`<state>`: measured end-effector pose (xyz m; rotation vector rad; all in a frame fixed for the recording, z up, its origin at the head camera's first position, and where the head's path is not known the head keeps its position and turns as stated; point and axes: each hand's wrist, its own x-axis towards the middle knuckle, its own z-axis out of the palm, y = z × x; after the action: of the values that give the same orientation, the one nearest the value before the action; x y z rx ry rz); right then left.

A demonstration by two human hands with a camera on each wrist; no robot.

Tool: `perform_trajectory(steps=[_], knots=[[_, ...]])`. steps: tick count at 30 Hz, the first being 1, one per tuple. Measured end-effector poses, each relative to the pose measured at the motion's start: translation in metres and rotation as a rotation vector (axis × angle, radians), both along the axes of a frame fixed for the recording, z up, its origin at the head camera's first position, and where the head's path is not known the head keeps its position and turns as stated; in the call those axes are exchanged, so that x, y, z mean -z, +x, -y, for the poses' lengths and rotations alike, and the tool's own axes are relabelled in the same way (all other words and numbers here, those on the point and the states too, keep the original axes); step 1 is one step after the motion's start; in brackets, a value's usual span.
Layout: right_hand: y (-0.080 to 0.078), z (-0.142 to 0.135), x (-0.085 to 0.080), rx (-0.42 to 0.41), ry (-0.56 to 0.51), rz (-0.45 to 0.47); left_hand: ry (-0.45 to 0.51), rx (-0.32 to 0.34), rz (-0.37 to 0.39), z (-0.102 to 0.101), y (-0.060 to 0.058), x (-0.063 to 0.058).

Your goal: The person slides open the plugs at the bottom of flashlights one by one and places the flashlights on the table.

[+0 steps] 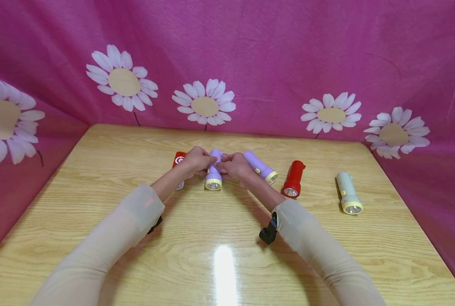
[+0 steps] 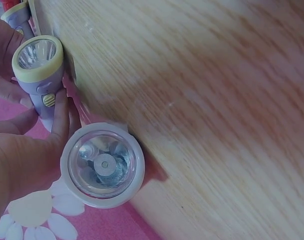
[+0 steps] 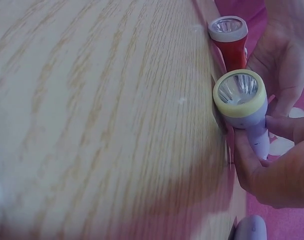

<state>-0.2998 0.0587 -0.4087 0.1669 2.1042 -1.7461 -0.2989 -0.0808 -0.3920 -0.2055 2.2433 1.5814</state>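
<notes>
Between my two hands is a purple flashlight (image 1: pixel 213 174) with a pale yellow rim, its lens facing me. My left hand (image 1: pixel 196 162) pinches its barrel from the left. From the other side my right hand (image 1: pixel 235 165) grips it too; in the right wrist view thumb and fingers (image 3: pixel 249 160) close around the barrel below the yellow head. The left wrist view shows the flashlight's yellow switch (image 2: pixel 49 100) beside a fingertip. Just left of my left hand lies a red flashlight (image 1: pixel 179 158) with a white head, partly covered by that hand.
A second purple flashlight (image 1: pixel 259 167) lies right beside my right hand. Further right on the wooden table (image 1: pixel 166 263) are a red flashlight (image 1: pixel 294 177) and a pale green one (image 1: pixel 348 192). A pink flowered cloth (image 1: pixel 265 63) hangs behind the table.
</notes>
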Motion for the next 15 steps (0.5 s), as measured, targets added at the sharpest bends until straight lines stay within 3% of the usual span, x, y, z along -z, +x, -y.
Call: perform_trajectory(steps=[15], knots=[[-0.0019, -0.0001, 0.0004, -0.012, 0.018, 0.001, -0.026, -0.008, -0.009, -0.0003, -0.0021, 0.0034]])
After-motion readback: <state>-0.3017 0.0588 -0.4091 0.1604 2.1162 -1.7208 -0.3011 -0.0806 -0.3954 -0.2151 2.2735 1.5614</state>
